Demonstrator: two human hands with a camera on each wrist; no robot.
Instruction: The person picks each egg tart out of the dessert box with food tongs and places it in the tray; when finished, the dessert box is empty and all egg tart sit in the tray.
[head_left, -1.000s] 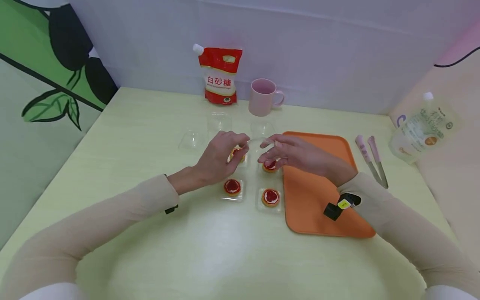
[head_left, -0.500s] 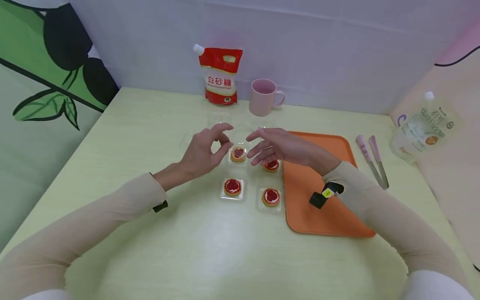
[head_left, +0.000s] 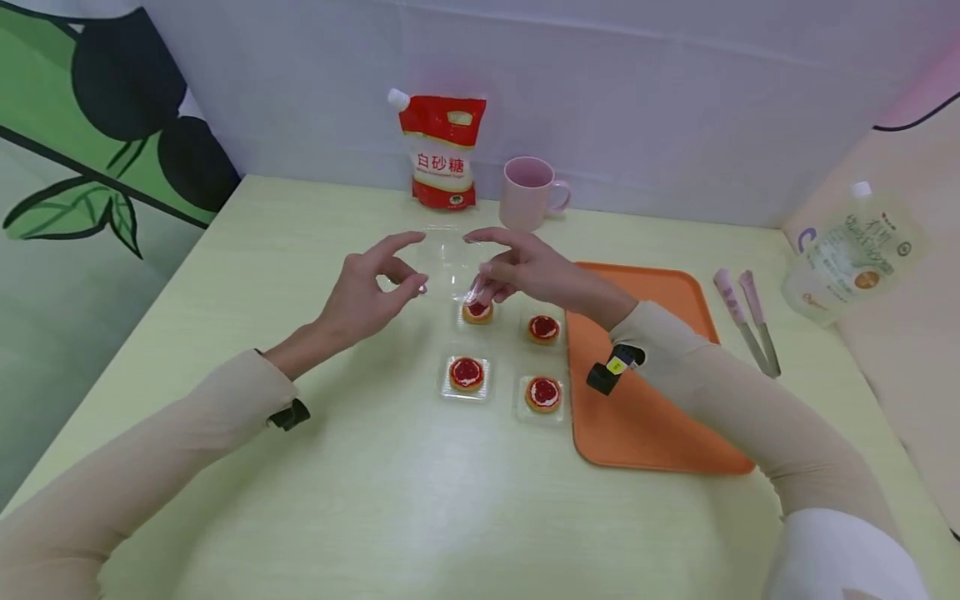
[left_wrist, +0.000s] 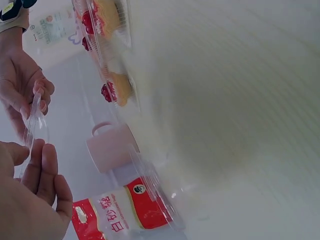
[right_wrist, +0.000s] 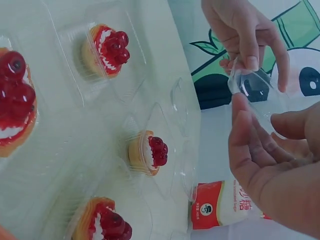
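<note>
A clear plastic lid is held up between my two hands, left of the back tarts. My left hand pinches its left side between thumb and fingers. My right hand grips its right side, as the lid in the right wrist view also shows. Below and beside the right hand, several small red-topped tarts sit in clear plastic bases: a front-left tart, a front-right tart, a back-right tart, and a back-left tart partly behind the right fingers.
An orange tray lies right of the tarts, with two pink-handled knives beyond it. At the back stand a red sugar pouch and a pink mug. A pale pouch leans at the right. More clear lids rest near the sugar pouch.
Both hands have carried the lid leftward and slightly back, from over the back tarts. The tarts in front have stayed in place, and the back-right tart is now uncovered to view.
</note>
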